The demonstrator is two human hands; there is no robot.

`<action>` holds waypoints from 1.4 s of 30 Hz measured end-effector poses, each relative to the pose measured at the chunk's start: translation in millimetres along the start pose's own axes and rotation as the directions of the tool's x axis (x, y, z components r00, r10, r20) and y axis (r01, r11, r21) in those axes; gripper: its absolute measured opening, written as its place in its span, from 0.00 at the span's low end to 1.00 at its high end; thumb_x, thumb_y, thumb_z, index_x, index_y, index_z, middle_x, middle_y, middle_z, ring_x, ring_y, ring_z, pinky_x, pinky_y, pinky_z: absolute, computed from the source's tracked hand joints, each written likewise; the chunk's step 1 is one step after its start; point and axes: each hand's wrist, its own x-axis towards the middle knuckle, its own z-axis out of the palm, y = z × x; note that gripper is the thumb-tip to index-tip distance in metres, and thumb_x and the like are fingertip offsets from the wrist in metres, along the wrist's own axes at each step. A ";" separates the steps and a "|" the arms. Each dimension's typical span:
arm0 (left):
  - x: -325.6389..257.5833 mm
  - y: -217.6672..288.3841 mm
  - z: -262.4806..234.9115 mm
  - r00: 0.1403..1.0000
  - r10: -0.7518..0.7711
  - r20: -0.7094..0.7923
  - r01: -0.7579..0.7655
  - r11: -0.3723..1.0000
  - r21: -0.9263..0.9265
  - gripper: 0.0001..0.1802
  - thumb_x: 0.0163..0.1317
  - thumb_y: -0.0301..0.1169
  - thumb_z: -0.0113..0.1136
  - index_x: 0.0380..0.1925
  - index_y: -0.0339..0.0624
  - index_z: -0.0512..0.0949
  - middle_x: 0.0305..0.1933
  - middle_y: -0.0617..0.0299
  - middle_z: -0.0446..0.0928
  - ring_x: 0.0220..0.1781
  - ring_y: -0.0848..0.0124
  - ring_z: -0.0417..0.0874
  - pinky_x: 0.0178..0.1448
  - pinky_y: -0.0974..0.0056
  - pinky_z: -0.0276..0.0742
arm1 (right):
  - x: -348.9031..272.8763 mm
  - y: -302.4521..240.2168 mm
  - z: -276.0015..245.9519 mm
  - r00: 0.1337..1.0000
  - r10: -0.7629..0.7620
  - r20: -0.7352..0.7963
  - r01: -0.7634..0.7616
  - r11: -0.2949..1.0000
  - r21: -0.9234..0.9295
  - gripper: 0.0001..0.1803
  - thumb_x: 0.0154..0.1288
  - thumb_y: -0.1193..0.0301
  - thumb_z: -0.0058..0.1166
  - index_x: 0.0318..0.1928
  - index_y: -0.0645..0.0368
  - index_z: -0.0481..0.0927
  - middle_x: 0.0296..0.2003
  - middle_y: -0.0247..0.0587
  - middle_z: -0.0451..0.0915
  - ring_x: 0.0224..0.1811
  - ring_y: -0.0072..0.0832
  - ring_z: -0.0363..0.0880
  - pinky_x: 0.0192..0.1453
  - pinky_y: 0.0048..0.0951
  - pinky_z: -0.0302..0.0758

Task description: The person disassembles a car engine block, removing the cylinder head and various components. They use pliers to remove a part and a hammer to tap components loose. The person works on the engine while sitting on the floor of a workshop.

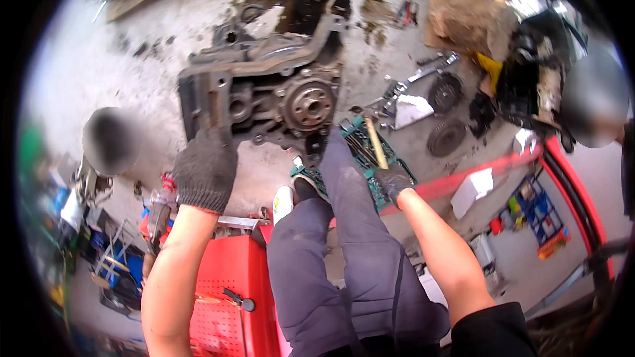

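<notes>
A greasy engine block (261, 89), with a round hub on its facing side, rests on the floor in front of me. My left hand (206, 166), in a dark knitted glove, grips its lower left corner; the fingertips blend into the dark metal. My right hand (395, 182), gloved too, is closed at the lower end of a pale wooden handle (376, 144), whose tool head I cannot make out. Under that handle lies an open green tool case (360, 152) with several metal tools, beside my right leg.
Two toothed wheels (446, 137) and loose wrenches (430, 69) lie to the right. A red tool cabinet (231, 291) stands at my lower left, and a red frame (569, 192) curves along the right. A white spray can (282, 203) is near my foot. Blurred round patches sit at both sides.
</notes>
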 end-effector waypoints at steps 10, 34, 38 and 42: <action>16.4 24.8 -21.6 0.984 -0.042 0.175 0.010 0.984 0.177 0.15 0.67 0.45 0.53 0.37 0.48 0.83 0.34 0.47 0.85 0.37 0.44 0.87 0.42 0.43 0.82 | -50.9 38.3 73.4 0.957 0.236 0.169 -0.281 0.895 0.347 0.21 0.59 0.61 0.56 0.41 0.68 0.83 0.25 0.43 0.82 0.23 0.33 0.81 0.25 0.36 0.77; 19.3 19.4 -12.2 0.950 0.136 0.280 -0.245 0.881 0.405 0.20 0.69 0.43 0.48 0.43 0.43 0.85 0.49 0.44 0.83 0.55 0.45 0.83 0.58 0.45 0.79 | -48.9 260.4 135.0 0.931 0.293 -0.219 -0.152 0.854 0.498 0.24 0.56 0.54 0.65 0.42 0.62 0.85 0.25 0.46 0.83 0.24 0.37 0.82 0.31 0.42 0.78; 29.7 -3.1 4.2 0.944 0.221 0.246 -0.308 0.858 0.410 0.20 0.70 0.46 0.50 0.41 0.43 0.83 0.48 0.43 0.82 0.52 0.44 0.82 0.53 0.44 0.77 | -10.1 272.4 127.3 0.950 0.285 -0.128 -0.157 0.790 0.592 0.23 0.56 0.55 0.65 0.42 0.63 0.85 0.21 0.43 0.80 0.19 0.35 0.79 0.25 0.42 0.75; 29.5 -9.2 11.5 0.994 0.015 0.110 -0.044 0.963 0.265 0.21 0.69 0.47 0.50 0.38 0.41 0.81 0.41 0.41 0.81 0.49 0.41 0.81 0.50 0.45 0.75 | 35.4 275.2 102.9 0.950 0.256 -0.176 -0.123 0.830 0.544 0.26 0.56 0.54 0.63 0.45 0.63 0.85 0.28 0.51 0.84 0.31 0.42 0.86 0.38 0.43 0.79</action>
